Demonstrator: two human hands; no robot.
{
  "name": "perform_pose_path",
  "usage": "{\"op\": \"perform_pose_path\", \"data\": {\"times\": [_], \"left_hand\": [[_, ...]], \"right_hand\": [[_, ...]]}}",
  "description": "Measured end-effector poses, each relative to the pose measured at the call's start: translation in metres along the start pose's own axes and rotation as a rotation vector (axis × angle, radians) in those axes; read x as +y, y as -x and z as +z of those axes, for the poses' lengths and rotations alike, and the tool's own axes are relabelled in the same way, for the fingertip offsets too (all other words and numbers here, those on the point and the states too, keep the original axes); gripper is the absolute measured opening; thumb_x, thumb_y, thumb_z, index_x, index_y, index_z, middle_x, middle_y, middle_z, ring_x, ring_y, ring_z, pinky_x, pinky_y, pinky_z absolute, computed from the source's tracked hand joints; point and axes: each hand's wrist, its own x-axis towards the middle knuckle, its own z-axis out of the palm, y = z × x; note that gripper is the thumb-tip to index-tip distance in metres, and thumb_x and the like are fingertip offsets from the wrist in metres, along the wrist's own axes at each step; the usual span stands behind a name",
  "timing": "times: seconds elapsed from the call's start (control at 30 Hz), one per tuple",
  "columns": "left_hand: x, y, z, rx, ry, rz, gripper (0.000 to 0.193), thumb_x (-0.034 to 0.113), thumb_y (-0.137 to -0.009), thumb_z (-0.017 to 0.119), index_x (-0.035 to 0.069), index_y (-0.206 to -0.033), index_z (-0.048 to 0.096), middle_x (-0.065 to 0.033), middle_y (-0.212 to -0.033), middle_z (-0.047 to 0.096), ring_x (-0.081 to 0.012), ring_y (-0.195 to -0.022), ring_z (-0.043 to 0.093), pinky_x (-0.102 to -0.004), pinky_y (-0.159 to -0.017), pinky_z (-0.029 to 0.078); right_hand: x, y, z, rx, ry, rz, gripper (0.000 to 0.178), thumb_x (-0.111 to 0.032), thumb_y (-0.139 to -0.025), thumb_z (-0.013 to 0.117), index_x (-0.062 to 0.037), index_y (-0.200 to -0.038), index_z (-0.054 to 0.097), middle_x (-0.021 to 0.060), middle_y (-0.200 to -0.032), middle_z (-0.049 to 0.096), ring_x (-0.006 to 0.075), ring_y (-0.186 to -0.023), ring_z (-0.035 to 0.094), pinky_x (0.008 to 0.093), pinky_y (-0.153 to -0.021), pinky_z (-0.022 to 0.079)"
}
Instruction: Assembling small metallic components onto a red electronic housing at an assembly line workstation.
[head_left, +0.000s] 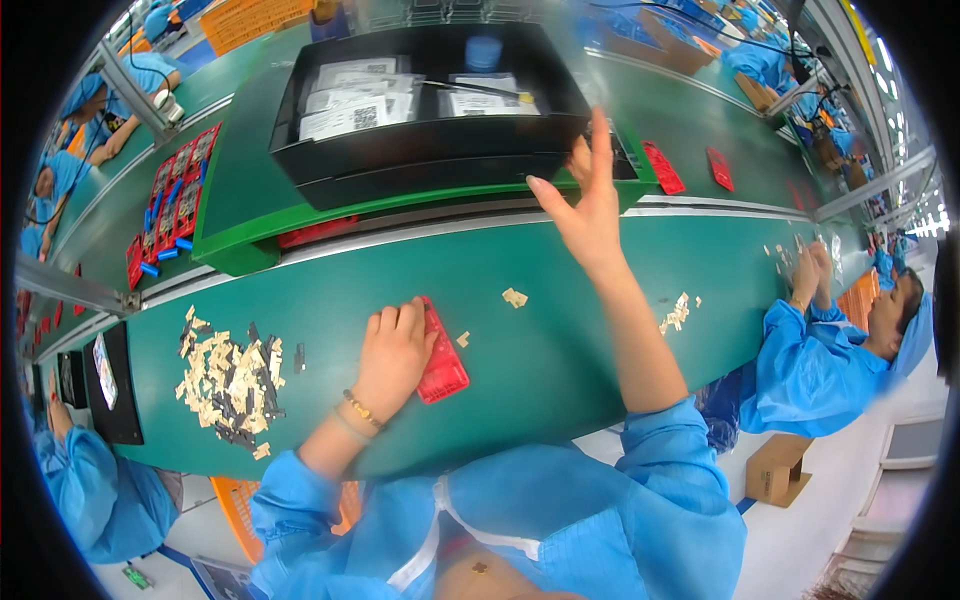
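My left hand rests on the green table with its fingers curled, gripping the left side of a red plastic tray. My right hand is raised toward the far side, its fingers apart and holding nothing that I can see. It is nearest to the right corner of a black bin, where I cannot tell if it touches. Small cream pieces lie to the right of the tray. On the left is a loose pile of cream and black pieces.
The bin stands on a green raised shelf and holds clear packets. Red trays with blue cylinders lie far left; two red trays lie far right. A co-worker sits at right, near more cream pieces.
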Motion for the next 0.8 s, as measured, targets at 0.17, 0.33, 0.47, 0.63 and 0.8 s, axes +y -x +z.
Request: {"op": "perform_pose_path", "data": {"times": [0.17, 0.33, 0.47, 0.63, 0.8], "left_hand": [[0.003, 0.001, -0.004, 0.015, 0.023, -0.018, 0.046, 0.023, -0.078, 0.066, -0.006, -0.113, 0.057, -0.0091, -0.093, 0.051, -0.0235, -0.085, 0.049, -0.0337, -0.076, 0.041], [0.007, 0.006, -0.003, 0.003, 0.101, -0.052, 0.050, 0.021, -0.077, 0.067, -0.005, -0.118, 0.054, -0.0123, -0.099, 0.052, -0.0268, -0.089, 0.049, -0.0358, -0.078, 0.042], [0.019, 0.014, -0.024, -0.019, 0.164, -0.114, 0.059, 0.025, -0.075, 0.069, -0.004, -0.123, 0.051, -0.0164, -0.115, 0.051, -0.0314, -0.101, 0.050, -0.0383, -0.086, 0.042], [0.031, 0.048, -0.035, -0.266, 0.260, 0.063, 0.074, 0.034, -0.070, 0.072, -0.004, -0.129, 0.046, -0.0229, -0.142, 0.034, -0.0375, -0.130, 0.036, -0.0480, -0.107, 0.030], [0.018, 0.085, -0.038, 0.076, 0.136, 0.244, 0.044, 0.014, -0.072, 0.061, -0.003, -0.112, 0.060, -0.0215, -0.118, 0.060, -0.0368, -0.108, 0.059, -0.0482, -0.095, 0.046]], "right_hand": [[0.045, -0.001, -0.062, 0.242, 0.864, -0.293, 0.057, -0.032, -0.082, 0.067, -0.0079, -0.130, 0.051, 0.0200, -0.142, 0.039, 0.0393, -0.132, 0.032, 0.0488, -0.105, 0.025], [0.061, 0.010, -0.085, 0.009, 1.118, -0.411, 0.036, -0.033, -0.080, 0.068, -0.0127, -0.110, 0.067, 0.0142, -0.140, 0.043, 0.0361, -0.131, 0.035, 0.0475, -0.103, 0.028], [0.076, 0.004, -0.084, 0.007, 1.072, -0.454, 0.033, -0.031, -0.075, 0.072, -0.0137, -0.102, 0.069, 0.0077, -0.128, 0.054, 0.0312, -0.119, 0.047, 0.0436, -0.096, 0.035], [0.094, -0.012, -0.102, -0.064, 0.786, -0.301, 0.020, -0.018, -0.082, 0.070, -0.0153, -0.101, 0.073, 0.0045, -0.114, 0.062, 0.0219, -0.108, 0.054, 0.0340, -0.093, 0.041], [0.089, -0.008, -0.095, 0.203, 0.810, -0.485, 0.032, -0.015, -0.080, 0.073, -0.0055, -0.109, 0.067, 0.0123, -0.111, 0.060, 0.0252, -0.109, 0.054, 0.0357, -0.092, 0.042]]}}
